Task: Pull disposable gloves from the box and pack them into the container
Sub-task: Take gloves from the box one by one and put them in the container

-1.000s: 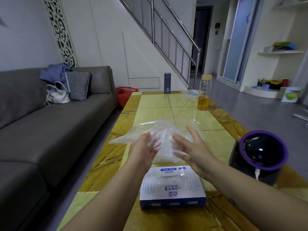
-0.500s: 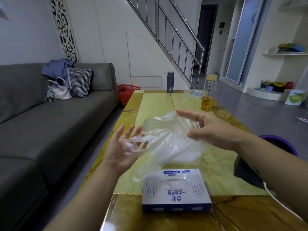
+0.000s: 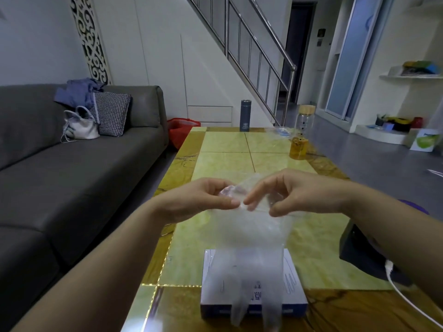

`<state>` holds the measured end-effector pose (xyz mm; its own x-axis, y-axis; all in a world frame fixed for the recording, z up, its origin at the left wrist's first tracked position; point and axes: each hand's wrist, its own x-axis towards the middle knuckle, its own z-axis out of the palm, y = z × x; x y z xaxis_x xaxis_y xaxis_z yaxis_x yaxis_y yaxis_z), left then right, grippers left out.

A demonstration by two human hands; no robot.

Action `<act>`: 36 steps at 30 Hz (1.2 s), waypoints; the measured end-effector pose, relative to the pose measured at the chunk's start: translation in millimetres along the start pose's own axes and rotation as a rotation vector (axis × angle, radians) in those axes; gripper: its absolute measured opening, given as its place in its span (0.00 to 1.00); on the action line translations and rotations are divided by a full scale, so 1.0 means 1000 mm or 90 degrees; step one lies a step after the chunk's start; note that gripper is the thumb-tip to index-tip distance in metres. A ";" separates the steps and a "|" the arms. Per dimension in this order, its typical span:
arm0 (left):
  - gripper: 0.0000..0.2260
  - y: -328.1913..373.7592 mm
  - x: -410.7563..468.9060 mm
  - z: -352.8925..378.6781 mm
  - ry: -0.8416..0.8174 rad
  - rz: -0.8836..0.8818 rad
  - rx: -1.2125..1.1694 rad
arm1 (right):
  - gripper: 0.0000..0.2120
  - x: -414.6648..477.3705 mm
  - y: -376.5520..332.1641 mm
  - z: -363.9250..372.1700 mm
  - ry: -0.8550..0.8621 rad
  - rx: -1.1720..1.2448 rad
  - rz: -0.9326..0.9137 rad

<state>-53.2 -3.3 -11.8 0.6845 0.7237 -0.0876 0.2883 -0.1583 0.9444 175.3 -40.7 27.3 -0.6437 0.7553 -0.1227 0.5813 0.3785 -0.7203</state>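
The clear, thin plastic disposable glove (image 3: pixel 251 236) hangs in the air above the yellow-green tiled table with a brown marbled border (image 3: pixel 227 144). Its long axis runs top to bottom: cuff up at the hands, fingers pointing down.

The left hand (image 3: pixel 199 200) pinches the cuff's edge between thumb and curled fingers. Just beside it, the right hand (image 3: pixel 299 192) pinches the same edge with forefinger and thumb, so the 2 hands nearly touch.

The glove's lower half drapes in front of the white and blue cardboard glove box (image 3: pixel 293 283), which lies flat near the table's front edge. To the right, the black container with a purple rim (image 3: pixel 359 255) stands partly hidden behind the right forearm.
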 end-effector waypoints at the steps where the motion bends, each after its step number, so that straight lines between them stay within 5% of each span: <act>1: 0.12 -0.001 0.000 -0.001 0.000 -0.001 -0.006 | 0.19 -0.001 0.003 -0.002 0.012 0.001 0.005; 6: 0.07 -0.010 0.002 -0.003 0.083 0.011 -0.061 | 0.14 -0.009 0.008 -0.007 0.026 0.025 0.028; 14: 0.10 -0.004 0.008 -0.018 0.128 -0.011 -0.043 | 0.21 0.009 0.010 -0.010 0.109 0.005 0.013; 20: 0.06 -0.014 0.022 -0.054 0.469 -0.077 0.078 | 0.30 0.021 0.039 -0.031 0.168 0.008 0.080; 24: 0.07 -0.010 0.041 -0.049 0.678 0.061 0.345 | 0.33 0.038 0.064 -0.036 0.207 0.013 0.151; 27: 0.12 -0.010 0.060 -0.029 0.444 0.123 0.554 | 0.34 0.055 0.088 -0.038 0.241 0.015 0.212; 30: 0.19 -0.020 0.082 -0.010 0.155 -0.018 0.733 | 0.35 0.068 0.108 -0.039 0.239 -0.024 0.280; 36: 0.26 -0.035 0.124 0.001 -0.054 -0.240 0.707 | 0.34 0.087 0.131 -0.032 0.150 -0.324 0.349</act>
<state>21.9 91.3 -55.9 0.4614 0.8093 -0.3635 0.8790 -0.4726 0.0637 211.3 91.4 -55.9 -0.1094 0.9772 -0.1820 0.9789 0.0741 -0.1905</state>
